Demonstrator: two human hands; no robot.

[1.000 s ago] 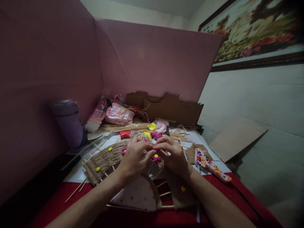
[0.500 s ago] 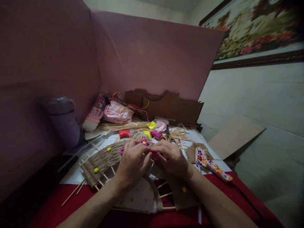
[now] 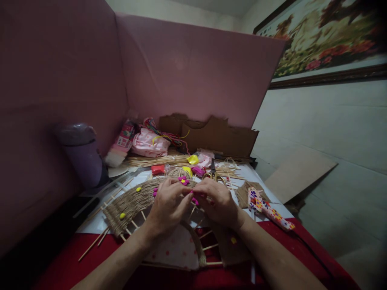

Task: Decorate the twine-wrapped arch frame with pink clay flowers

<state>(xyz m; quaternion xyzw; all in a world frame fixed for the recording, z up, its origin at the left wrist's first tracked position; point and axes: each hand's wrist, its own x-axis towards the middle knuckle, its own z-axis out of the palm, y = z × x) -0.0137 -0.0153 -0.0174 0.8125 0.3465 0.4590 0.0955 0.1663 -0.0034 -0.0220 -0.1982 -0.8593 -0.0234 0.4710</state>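
Both hands meet over a fan-shaped frame (image 3: 136, 200) of thin sticks woven with brown twine. My left hand (image 3: 169, 205) is closed, thumb and fingertips pinched against a tiny bit of magenta clay (image 3: 191, 192). From the other side my right hand (image 3: 220, 201) pinches the same bit; the fingers hide most of it. Just behind the hands, a magenta flower with a yellow centre (image 3: 184, 181) sits on the weave. More magenta petals (image 3: 195, 201) show below the fingertips. Yellow dots (image 3: 122, 216) mark the left part of the fan, and a yellow piece (image 3: 233, 240) the right.
Scissors (image 3: 213, 173) and clay packets (image 3: 198, 171) lie behind the hands. A flower-patterned glue gun (image 3: 269, 211) with a cord rests at right. Bundled sticks (image 3: 169, 158), torn cardboard (image 3: 220, 137) and a purple cup (image 3: 83, 157) stand farther back.
The fingertips have shifted slightly around the magenta bit, and the right hand's fingers have curled closer in. The fan and the things around it stay in place.
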